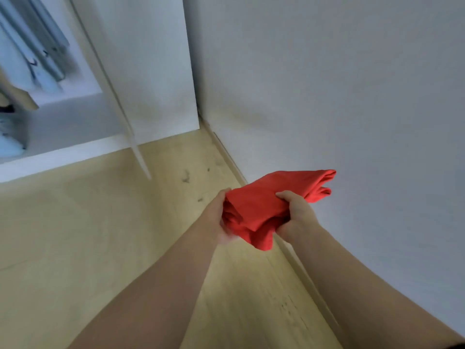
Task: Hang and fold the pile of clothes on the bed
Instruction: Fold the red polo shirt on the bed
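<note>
A folded red garment (pixel 261 205) is held in the air in front of me, above a light wooden floor. My left hand (pixel 219 217) supports its left end from the side and below, fingers wrapped around the folded edge. My right hand (pixel 297 212) grips the right part from above, thumb on top of the cloth. A loose corner of the fabric hangs down between both hands. The bed and the pile of clothes are out of view.
An open white wardrobe (pixel 156 71) stands at the left, with hanging garments (pixel 37 54) blurred inside. A white wall (pixel 352 96) runs along the right, meeting the floor (pixel 88 222) at a skirting strip. Bits of lint lie on the floor.
</note>
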{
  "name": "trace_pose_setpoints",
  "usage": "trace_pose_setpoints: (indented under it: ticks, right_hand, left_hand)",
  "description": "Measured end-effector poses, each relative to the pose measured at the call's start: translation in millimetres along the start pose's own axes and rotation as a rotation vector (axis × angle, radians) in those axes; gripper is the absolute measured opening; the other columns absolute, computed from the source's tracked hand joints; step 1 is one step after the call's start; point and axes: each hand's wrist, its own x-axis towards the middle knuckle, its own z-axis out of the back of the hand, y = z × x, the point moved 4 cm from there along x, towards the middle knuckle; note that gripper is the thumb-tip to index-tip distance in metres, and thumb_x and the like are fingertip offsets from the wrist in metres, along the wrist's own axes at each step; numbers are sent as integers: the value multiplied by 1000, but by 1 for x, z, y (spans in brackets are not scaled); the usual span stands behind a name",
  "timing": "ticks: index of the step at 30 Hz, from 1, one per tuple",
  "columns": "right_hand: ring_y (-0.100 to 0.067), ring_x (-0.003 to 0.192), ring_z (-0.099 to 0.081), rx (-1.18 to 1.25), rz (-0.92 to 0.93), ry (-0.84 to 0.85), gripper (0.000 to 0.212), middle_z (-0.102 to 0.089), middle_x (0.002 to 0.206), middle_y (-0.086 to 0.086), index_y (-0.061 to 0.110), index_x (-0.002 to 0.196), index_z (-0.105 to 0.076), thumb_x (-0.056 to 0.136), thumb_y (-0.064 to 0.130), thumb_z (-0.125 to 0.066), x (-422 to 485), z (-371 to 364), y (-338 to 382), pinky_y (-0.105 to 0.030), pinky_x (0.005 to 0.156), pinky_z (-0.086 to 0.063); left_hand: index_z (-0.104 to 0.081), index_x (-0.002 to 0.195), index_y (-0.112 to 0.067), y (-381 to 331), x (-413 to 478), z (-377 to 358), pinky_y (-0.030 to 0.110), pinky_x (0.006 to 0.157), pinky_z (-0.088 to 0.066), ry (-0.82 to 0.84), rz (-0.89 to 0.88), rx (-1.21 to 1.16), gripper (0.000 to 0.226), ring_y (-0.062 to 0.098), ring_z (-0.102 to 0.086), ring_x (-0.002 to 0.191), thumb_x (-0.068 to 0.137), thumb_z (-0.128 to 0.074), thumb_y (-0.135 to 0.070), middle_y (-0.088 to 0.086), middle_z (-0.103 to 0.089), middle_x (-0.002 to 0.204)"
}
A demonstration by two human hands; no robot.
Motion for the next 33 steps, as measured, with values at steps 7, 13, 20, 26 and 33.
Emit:
trace_pose_setpoints:
  ticks: [7,13,20,26,33]
  right_hand:
    - [-25,81,-62,-187,-26,106,9,-64,86,-10,7,88,-56,82,4,-63,-175,-147,46,-39,89,-51]
    - [-25,83,-62,-273,-34,230,24,-65,95,-9,8,106,-56,85,12,-65,-316,-281,51,-39,94,-50]
    - [-24,73,-61,-313,-29,500,8,-63,80,-11,6,82,-56,87,7,-61,-430,-399,32,-37,82,-51]
    - [-26,75,-62,-346,-2,709,27,-65,89,-14,5,116,-54,89,4,-59,-482,-504,24,-37,78,-51]
    - [-24,66,-60,-395,35,864,10,-66,62,-10,5,81,-59,90,8,-56,-492,-654,21,-38,72,-52]
  left_hand:
    - [-66,110,-21,-142,-188,3,43,82,-52,-45,-90,6,32,27,-67,89,83,-64,-37,8,-72,100]
    - [-63,117,-17,-266,-343,26,41,90,-48,18,-294,-55,33,29,-64,94,92,-53,-36,12,-69,107]
    - [-62,114,-18,-370,-466,82,35,66,-55,-46,-481,-11,25,25,-68,77,91,-55,-22,10,-72,90]
    - [-65,97,-15,-461,-524,117,32,64,-54,-60,-741,-123,17,21,-69,68,94,-49,-21,8,-72,80]
    - [-61,114,-5,-596,-532,162,39,75,-53,-176,-918,-185,28,30,-61,86,90,-47,-6,19,-65,103]
